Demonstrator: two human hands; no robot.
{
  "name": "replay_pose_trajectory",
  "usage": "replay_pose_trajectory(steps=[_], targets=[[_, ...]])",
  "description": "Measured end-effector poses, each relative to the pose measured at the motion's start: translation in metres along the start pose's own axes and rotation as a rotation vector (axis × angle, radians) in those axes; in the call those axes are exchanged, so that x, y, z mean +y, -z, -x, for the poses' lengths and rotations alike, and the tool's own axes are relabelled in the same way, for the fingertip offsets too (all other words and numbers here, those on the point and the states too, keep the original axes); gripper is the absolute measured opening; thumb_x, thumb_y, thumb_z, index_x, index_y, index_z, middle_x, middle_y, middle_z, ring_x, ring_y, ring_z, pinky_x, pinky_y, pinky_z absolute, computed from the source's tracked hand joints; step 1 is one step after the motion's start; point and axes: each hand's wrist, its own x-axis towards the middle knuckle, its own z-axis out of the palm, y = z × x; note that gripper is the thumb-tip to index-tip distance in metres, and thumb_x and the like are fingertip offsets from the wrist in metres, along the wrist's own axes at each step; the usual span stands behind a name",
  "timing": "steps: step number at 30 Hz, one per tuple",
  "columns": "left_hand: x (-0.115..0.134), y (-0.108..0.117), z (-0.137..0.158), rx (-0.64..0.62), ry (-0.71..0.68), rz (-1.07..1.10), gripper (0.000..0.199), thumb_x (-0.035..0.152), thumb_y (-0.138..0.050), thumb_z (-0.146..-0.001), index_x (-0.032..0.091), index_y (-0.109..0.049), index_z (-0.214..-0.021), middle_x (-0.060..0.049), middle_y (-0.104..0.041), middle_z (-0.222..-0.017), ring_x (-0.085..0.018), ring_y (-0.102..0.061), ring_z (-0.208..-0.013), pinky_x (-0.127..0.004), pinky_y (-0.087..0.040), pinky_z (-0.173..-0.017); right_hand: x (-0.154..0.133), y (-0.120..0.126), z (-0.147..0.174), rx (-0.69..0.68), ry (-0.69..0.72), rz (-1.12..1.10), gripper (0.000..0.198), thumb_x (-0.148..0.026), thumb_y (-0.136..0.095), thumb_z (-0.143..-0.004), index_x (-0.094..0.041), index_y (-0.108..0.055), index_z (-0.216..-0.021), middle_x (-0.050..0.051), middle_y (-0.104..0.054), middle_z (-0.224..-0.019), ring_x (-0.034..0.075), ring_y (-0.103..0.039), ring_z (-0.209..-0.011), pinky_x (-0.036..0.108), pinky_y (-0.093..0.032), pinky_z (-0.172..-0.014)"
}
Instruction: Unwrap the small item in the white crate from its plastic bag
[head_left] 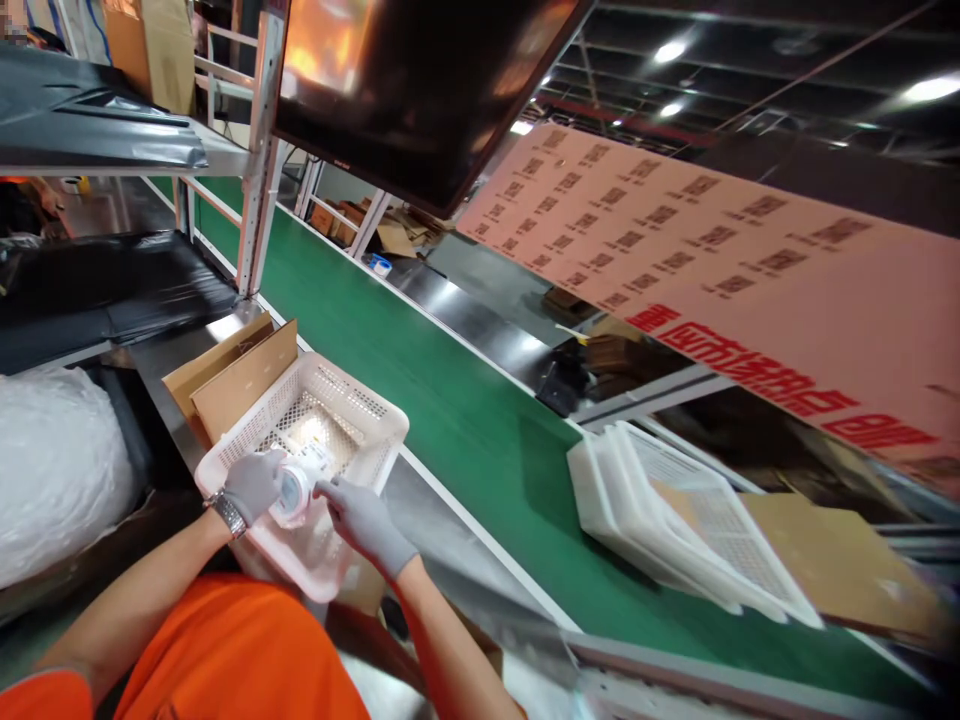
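Note:
Both of my hands wear grey gloves and hold a small white cylindrical item (298, 483) over the near end of a white perforated plastic basket (379, 425). My left hand (253, 484), with a metal watch at the wrist, wraps around the item from the left. My right hand (361, 520) pinches its right side with the fingertips. Apart from the item, the basket looks empty. My sleeves are orange.
Brown cardboard sheets (236, 375) lie under the basket's far side. A green conveyor belt (465, 420) runs diagonally. A stack of white baskets (675, 520) lies on its far side. A dark monitor (420, 90) hangs overhead. A white bag (52, 470) sits left.

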Motion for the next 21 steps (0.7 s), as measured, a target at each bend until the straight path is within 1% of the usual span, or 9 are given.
replay_pose_trajectory(steps=[2, 5, 7, 11, 12, 14, 17, 19, 21], targets=[[0.0, 0.0, -0.003, 0.005, 0.006, -0.015, 0.043, 0.027, -0.047, -0.122, 0.016, -0.082, -0.144, -0.021, -0.089, -0.121, -0.035, -0.086, -0.115, -0.039, -0.056, -0.091, 0.0, 0.005, 0.0, -0.051, 0.033, 0.099, 0.051, -0.009, -0.056, -0.105, -0.033, -0.087, -0.137, 0.011, -0.088, -0.123, 0.026, -0.081, -0.102, 0.034, -0.045, -0.081], [0.0, 0.001, -0.006, 0.027, -0.014, 0.001, 0.045, 0.03, -0.041, -0.125, 0.015, -0.083, -0.132, -0.02, -0.089, -0.121, -0.032, -0.085, -0.115, -0.038, -0.053, -0.091, -0.001, 0.013, -0.004, -0.085, 0.029, 0.182, 0.048, -0.011, -0.058, -0.105, -0.034, -0.092, -0.131, 0.013, -0.088, -0.118, 0.028, -0.081, -0.098, 0.036, -0.047, -0.079], [0.0, 0.001, -0.008, 0.049, -0.024, 0.034, 0.043, 0.029, -0.043, -0.124, 0.015, -0.083, -0.121, -0.018, -0.089, -0.12, -0.029, -0.083, -0.114, -0.036, -0.051, -0.091, -0.004, 0.018, -0.004, -0.099, 0.044, 0.2, 0.046, -0.012, -0.059, -0.104, -0.033, -0.093, -0.125, 0.013, -0.087, -0.117, 0.029, -0.081, -0.098, 0.036, -0.049, -0.079], [-0.002, -0.001, -0.009, 0.084, -0.018, 0.103, 0.039, 0.028, -0.046, -0.123, 0.018, -0.081, -0.109, -0.016, -0.088, -0.115, -0.027, -0.08, -0.107, -0.036, -0.049, -0.087, -0.01, 0.035, 0.004, -0.085, 0.101, 0.227, 0.035, -0.015, -0.073, -0.093, -0.024, -0.09, -0.122, 0.015, -0.084, -0.13, 0.028, -0.08, -0.099, 0.036, -0.047, -0.076], [-0.003, -0.001, -0.009, 0.08, -0.021, 0.106, 0.039, 0.028, -0.046, -0.122, 0.018, -0.081, -0.108, -0.015, -0.088, -0.114, -0.027, -0.08, -0.106, -0.036, -0.048, -0.086, -0.011, 0.04, 0.006, -0.064, 0.121, 0.223, 0.031, -0.016, -0.075, -0.092, -0.021, -0.089, -0.119, 0.015, -0.083, -0.132, 0.028, -0.079, -0.1, 0.036, -0.046, -0.075], [-0.004, 0.001, -0.008, 0.061, -0.04, 0.099, 0.038, 0.029, -0.048, -0.122, 0.019, -0.082, -0.106, -0.015, -0.087, -0.113, -0.028, -0.08, -0.105, -0.036, -0.048, -0.086, -0.012, 0.049, 0.01, -0.022, 0.138, 0.2, 0.019, -0.018, -0.076, -0.096, -0.02, -0.086, -0.111, 0.016, -0.081, -0.134, 0.027, -0.077, -0.1, 0.036, -0.044, -0.074], [-0.004, 0.006, -0.004, 0.065, -0.078, 0.095, 0.037, 0.031, -0.05, -0.121, 0.02, -0.082, -0.106, -0.015, -0.086, -0.114, -0.029, -0.08, -0.106, -0.037, -0.049, -0.087, -0.012, 0.057, 0.015, -0.01, 0.066, 0.192, 0.012, -0.019, -0.074, -0.101, -0.02, -0.084, -0.106, 0.017, -0.08, -0.134, 0.027, -0.075, -0.099, 0.036, -0.043, -0.074], [-0.003, 0.007, 0.0, 0.071, -0.084, 0.112, 0.037, 0.031, -0.05, -0.121, 0.019, -0.082, -0.105, -0.016, -0.087, -0.113, -0.03, -0.081, -0.105, -0.038, -0.051, -0.087, -0.012, 0.058, 0.02, -0.051, -0.016, 0.215, 0.014, -0.017, -0.073, -0.1, -0.021, -0.085, -0.108, 0.017, -0.081, -0.131, 0.027, -0.075, -0.096, 0.036, -0.042, -0.073], [-0.001, 0.003, 0.006, 0.065, -0.094, 0.138, 0.038, 0.03, -0.052, -0.12, 0.018, -0.082, -0.102, -0.016, -0.088, -0.109, -0.03, -0.082, -0.103, -0.039, -0.053, -0.088, -0.012, 0.059, 0.024, -0.057, -0.033, 0.18, 0.021, -0.012, -0.07, -0.098, -0.022, -0.085, -0.109, 0.014, -0.083, -0.126, 0.026, -0.075, -0.093, 0.036, -0.042, -0.072]])
